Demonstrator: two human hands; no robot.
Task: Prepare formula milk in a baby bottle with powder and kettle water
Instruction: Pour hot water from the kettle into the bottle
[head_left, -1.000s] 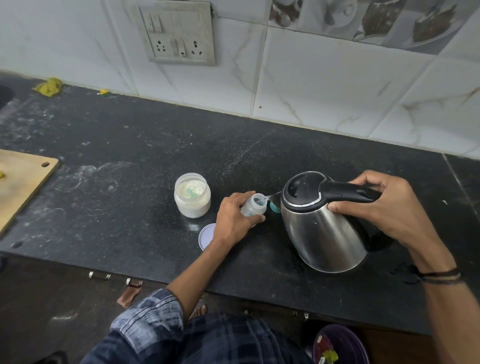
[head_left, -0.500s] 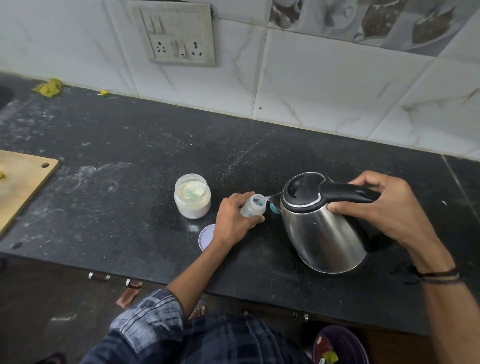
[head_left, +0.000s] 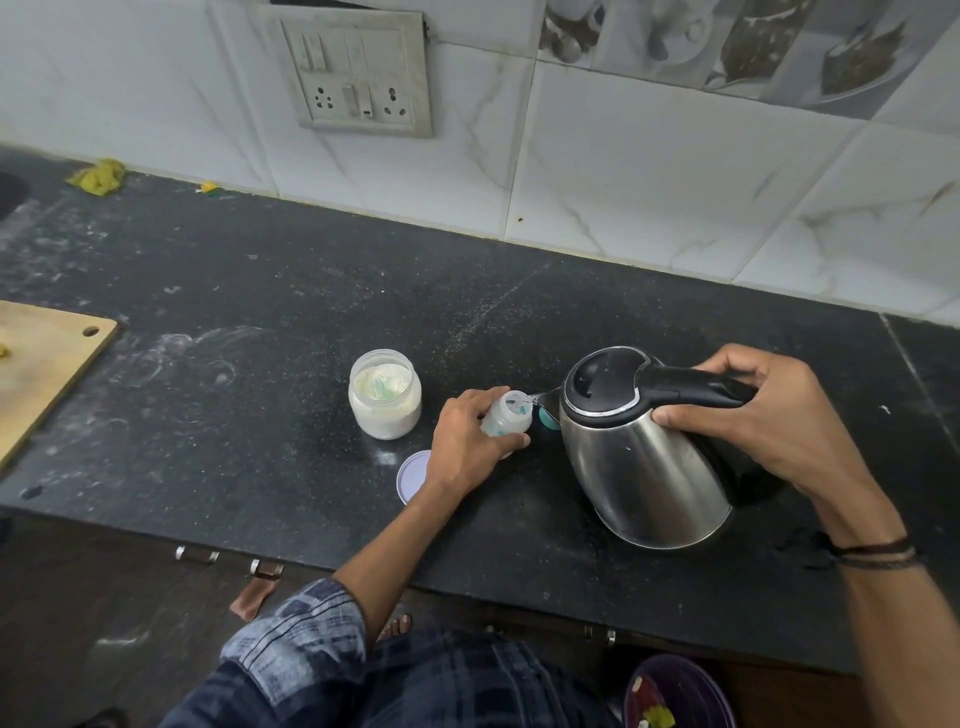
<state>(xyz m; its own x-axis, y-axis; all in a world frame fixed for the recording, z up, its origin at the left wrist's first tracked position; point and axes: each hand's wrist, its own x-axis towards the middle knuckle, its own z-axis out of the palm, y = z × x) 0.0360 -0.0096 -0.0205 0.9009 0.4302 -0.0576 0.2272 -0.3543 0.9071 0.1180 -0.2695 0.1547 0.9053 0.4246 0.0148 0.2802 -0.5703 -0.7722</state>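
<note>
My left hand (head_left: 467, 441) grips a small clear baby bottle (head_left: 508, 415) that stands open on the black counter (head_left: 260, 291). My right hand (head_left: 769, 415) holds the black handle of a steel kettle (head_left: 644, 467), tilted left with its spout right at the bottle's mouth; a thin stream of water runs in. An open jar of white powder (head_left: 384, 395) with a greenish scoop inside stands left of the bottle. Its round lid (head_left: 411, 476) lies flat by my left wrist.
A teal cap (head_left: 548, 419) shows between bottle and kettle. A wooden board (head_left: 41, 364) lies at the left edge. Yellow scraps (head_left: 97, 176) sit by the tiled wall, below a socket panel (head_left: 358, 78). A purple bowl (head_left: 675, 693) sits below the counter's front edge.
The kettle has tipped slightly further toward the bottle. Both hands keep their grips in the same places.
</note>
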